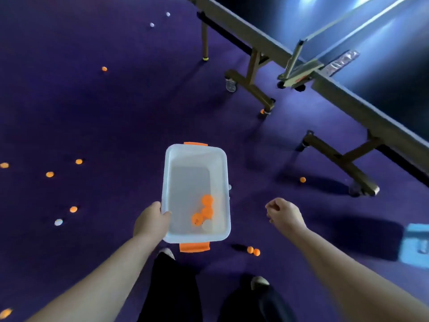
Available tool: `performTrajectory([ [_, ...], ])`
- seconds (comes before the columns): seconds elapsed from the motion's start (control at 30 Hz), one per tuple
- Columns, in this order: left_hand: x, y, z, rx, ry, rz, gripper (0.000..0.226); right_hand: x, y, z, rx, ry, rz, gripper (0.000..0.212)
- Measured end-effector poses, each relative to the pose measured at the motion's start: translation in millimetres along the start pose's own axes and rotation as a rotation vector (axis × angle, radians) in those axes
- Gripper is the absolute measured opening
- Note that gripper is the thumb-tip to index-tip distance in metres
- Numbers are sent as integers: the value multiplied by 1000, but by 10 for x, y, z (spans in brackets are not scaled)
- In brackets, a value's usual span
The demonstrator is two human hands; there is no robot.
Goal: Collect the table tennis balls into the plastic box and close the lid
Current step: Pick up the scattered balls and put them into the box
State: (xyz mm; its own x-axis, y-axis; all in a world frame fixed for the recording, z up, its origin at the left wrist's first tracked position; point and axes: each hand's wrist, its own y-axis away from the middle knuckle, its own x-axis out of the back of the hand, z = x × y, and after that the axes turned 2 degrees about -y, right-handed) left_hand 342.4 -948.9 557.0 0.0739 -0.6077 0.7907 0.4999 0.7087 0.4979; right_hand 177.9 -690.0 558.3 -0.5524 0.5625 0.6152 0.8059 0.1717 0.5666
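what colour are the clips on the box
Orange: the clips sit at each short end of the box; head view.

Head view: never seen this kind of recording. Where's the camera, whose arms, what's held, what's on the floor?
No machine here: one camera sits on a person's head and looks down, so both bare arms are theirs. The left hand grips the rim of a translucent white plastic box with orange latches, lid off. Inside lie three orange table tennis balls and one white ball. The right hand hangs beside the box, fingers curled; whether it holds anything is hidden. More balls are scattered on the purple carpet, two orange balls near the feet. A dark table tennis table stands at upper right.
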Motion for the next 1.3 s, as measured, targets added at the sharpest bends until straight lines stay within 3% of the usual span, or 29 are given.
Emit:
performTrajectory([
  [0.23,170,-876,69,-153,-150,-123,15,-454,37,-47,-228,-152,125,17],
  [0.53,-517,-1316,80,-220,-248,-205,17,-668,-132,685,-430,-174,171,18],
  [0.77,-1664,-1936,-86,-224,-230,-274,20,-1349,-785,1620,-574,-159,187,15],
  [0.97,-2780,-2662,-254,-360,-257,-332,13,-2267,-1568,2408,-704,-186,192,17],
  [1.13,-3661,-3167,-295,-509,-256,-323,18,-2918,-2128,3036,-690,-171,241,18],
  [1.3,-4524,-3527,-269,-609,-189,-323,22,-3432,-2602,3750,-678,-68,294,32],
])
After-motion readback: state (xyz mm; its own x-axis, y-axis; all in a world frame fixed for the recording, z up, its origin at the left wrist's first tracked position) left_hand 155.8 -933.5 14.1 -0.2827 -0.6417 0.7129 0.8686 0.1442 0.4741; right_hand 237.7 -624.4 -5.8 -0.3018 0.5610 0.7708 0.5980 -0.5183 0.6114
